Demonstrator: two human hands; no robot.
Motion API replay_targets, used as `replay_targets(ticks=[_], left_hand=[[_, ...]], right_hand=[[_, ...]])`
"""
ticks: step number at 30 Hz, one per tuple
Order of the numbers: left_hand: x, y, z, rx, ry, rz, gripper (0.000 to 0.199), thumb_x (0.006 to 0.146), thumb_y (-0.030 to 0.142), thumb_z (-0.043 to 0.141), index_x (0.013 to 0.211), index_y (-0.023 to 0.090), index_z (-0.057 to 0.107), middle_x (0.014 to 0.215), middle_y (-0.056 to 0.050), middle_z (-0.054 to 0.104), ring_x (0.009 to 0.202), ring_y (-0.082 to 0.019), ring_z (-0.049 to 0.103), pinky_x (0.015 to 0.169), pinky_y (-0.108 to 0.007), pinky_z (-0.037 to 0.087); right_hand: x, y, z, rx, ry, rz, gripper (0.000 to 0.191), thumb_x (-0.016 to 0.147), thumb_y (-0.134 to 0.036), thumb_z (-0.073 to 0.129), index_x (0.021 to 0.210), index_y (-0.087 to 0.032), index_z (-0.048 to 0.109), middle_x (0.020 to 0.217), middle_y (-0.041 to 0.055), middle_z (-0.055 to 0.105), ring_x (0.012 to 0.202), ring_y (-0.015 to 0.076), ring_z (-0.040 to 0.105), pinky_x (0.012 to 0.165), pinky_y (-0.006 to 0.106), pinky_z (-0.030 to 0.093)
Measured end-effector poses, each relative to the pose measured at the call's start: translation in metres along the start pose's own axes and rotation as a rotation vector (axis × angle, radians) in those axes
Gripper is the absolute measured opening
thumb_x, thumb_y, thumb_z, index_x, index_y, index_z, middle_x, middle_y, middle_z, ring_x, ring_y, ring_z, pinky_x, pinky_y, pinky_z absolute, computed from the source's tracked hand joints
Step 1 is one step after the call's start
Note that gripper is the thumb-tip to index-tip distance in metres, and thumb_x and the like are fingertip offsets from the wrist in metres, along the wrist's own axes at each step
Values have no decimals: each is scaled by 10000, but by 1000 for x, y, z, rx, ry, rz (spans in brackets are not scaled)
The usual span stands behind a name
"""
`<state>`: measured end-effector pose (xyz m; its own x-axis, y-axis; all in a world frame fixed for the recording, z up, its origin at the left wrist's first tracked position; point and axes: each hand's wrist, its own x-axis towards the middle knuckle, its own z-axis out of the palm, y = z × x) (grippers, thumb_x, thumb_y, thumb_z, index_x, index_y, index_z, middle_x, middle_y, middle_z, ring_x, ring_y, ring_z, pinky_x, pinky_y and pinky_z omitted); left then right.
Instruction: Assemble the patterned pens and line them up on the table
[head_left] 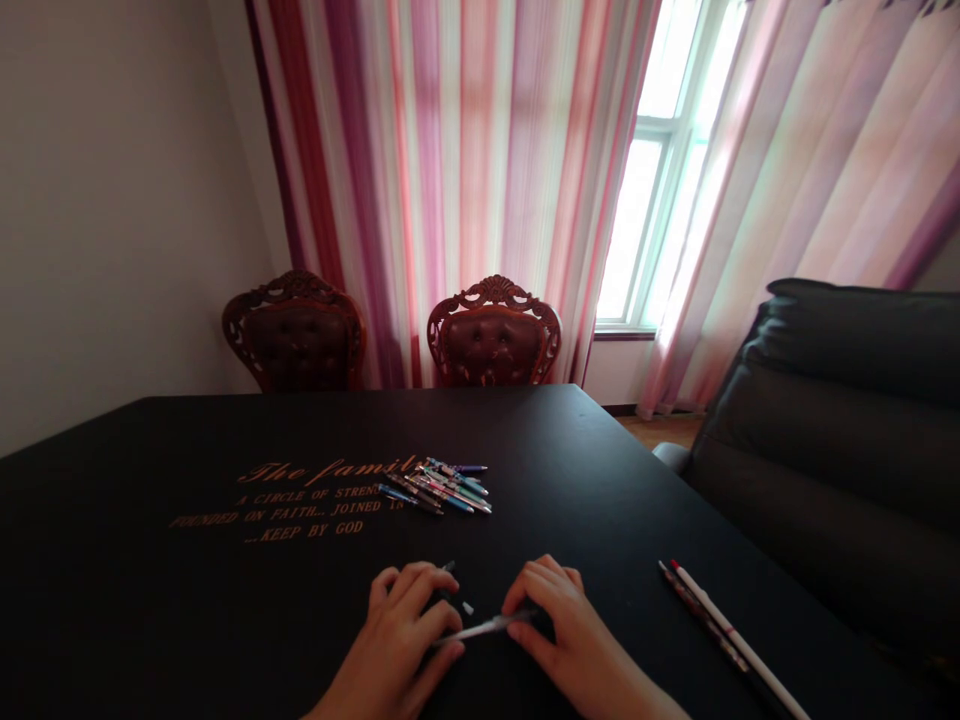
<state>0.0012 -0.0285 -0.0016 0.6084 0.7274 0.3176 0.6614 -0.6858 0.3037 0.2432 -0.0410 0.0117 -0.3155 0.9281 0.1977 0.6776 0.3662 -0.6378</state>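
Near the front of the table, my left hand (416, 625) pinches one end of a slim whitish pen refill (480, 629) between thumb and index finger. My right hand (551, 608) grips its other end, where a dark part shows blurred between the fingers. The refill lies nearly level, its right end a little farther away. A short dark pen piece (448, 567) sticks out beyond my left fingers; most of it is hidden. Just past the refill, a small white piece (468, 607) rests on the black table (570, 480).
A loose pile of several pens (442, 488) lies farther back, partly over gold lettering (307, 500). On the right are a white stick (735, 635) and a dark patterned pen (701, 615), side by side. Two carved chairs (493, 335) stand behind; a black armchair (840, 450) is at right.
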Motion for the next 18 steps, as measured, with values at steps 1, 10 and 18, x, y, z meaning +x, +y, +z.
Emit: replay_targets(ticks=[1,10,18], left_hand=[[0,0,0,-1,1,7,118,885,246,591,980,299,638,1215,-33,617,1166,-263,509,975,-452,330],[1,-1,3,-5,7,-28,108,869,187,589,926,275,617,1198,-34,617,1166,-261,504,980,-456,329],[0,1,1,-26,23,-28,155,860,129,549,912,265,603,1184,-44,614,1160,-262,502,989,-469,317]], right_hand=[[0,1,0,0,1,7,114,814,-145,601,852,-252,616,915,-26,647,979,195,539,899,357,342],[3,14,-7,72,49,43,74,854,-240,580,850,-249,653,898,-2,668,958,211,568,919,380,368],[8,34,-12,32,281,104,193,899,-358,505,841,-226,634,823,18,670,838,211,593,818,350,417]])
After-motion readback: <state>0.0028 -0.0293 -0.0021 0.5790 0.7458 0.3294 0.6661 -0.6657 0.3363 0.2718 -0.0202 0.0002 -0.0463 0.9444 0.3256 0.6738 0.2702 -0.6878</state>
